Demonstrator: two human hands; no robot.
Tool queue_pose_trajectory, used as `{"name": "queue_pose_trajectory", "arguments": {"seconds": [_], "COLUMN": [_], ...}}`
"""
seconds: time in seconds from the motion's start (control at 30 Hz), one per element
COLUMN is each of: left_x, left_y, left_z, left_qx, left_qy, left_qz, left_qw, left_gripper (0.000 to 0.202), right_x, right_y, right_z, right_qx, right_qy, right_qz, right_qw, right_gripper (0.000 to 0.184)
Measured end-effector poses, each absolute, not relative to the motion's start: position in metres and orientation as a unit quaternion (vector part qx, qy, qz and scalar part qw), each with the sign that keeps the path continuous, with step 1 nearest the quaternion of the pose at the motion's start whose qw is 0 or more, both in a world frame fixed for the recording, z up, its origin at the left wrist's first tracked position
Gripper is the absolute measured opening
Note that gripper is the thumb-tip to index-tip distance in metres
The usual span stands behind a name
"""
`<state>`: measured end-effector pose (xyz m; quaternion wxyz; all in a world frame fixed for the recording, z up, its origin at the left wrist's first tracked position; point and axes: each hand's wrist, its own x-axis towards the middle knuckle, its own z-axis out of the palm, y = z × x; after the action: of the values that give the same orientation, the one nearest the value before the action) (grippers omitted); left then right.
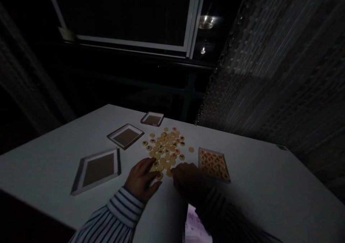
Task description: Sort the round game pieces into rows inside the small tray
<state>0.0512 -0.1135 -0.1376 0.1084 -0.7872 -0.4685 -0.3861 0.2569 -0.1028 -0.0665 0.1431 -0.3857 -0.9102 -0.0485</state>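
A loose heap of round wooden xiangqi pieces (167, 146), some with black or red characters and many plain side up, lies on the white table (248, 164). My left hand (140, 176) rests palm down at the near left edge of the heap, fingers spread over several pieces. My right hand (190, 178) is curled at the near right edge, its fingertips against a plain piece (169, 172). Right of that hand, a shallow box (228, 180) holds rows of pieces, mostly with red characters showing.
Three shallow box parts, a near one (116, 164), a middle one (125, 126) and a far one (152, 113), stand left of and behind the heap. A lit screen (196, 225) shows below my right wrist. Strands of a bead curtain (258, 85) hang beyond the table's right side.
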Motion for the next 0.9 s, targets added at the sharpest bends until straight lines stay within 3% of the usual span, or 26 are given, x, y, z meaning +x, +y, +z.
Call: {"name": "queue_pose_trajectory", "arguments": {"seconds": [0.9], "left_x": [0.0527], "left_y": [-0.1123], "left_z": [-0.1399], "left_qx": [-0.789], "left_qy": [-0.476], "left_qz": [-0.374], "left_qw": [0.111], "left_gripper": [0.023], "right_x": [0.2555], "right_y": [-0.103], "right_z": [-0.0707], "right_qx": [-0.371], "right_qy": [-0.914], "right_qz": [-0.051], "right_qw": [0.154], "right_gripper": [0.018]}}
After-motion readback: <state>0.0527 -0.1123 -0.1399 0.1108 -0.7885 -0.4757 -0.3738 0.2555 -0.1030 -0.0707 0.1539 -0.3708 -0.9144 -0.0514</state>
